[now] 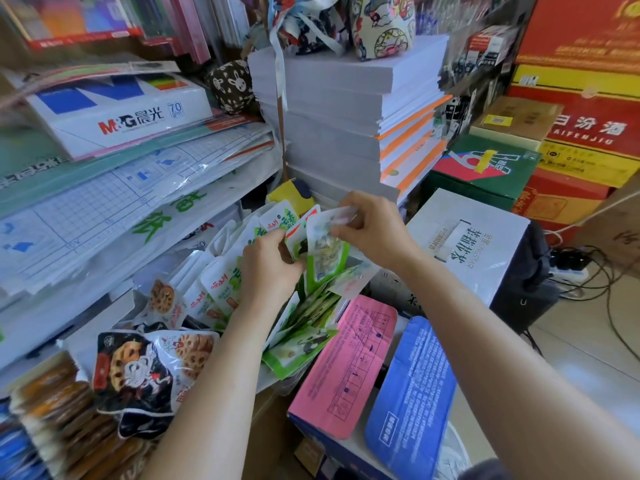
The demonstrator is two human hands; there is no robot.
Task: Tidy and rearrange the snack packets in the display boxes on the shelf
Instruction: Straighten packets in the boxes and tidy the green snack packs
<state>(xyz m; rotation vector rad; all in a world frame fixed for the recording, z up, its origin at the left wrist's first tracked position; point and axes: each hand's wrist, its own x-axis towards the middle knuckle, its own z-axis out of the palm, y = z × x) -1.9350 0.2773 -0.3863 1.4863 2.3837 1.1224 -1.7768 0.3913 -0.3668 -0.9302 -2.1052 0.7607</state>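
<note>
A row of green-and-white snack packets (221, 289) stands in a display box at the middle of the view. More green packets (301, 344) lie loose and tilted in front of them. My left hand (266, 268) grips the upright packets from the near side. My right hand (370, 233) pinches the top of one green packet (327, 254), lifted above the row. Black and white lotus-root packets (138, 372) lie piled at the lower left, beside a stack of brown snack packets (59, 414).
A tall stack of white paper reams (346, 126) rises just behind the packets. A pink box flap (349, 362) and a blue box flap (412, 393) stick out at the lower right. A white carton (474, 244) stands to the right. Stationery sheets (104, 202) overhang on the left.
</note>
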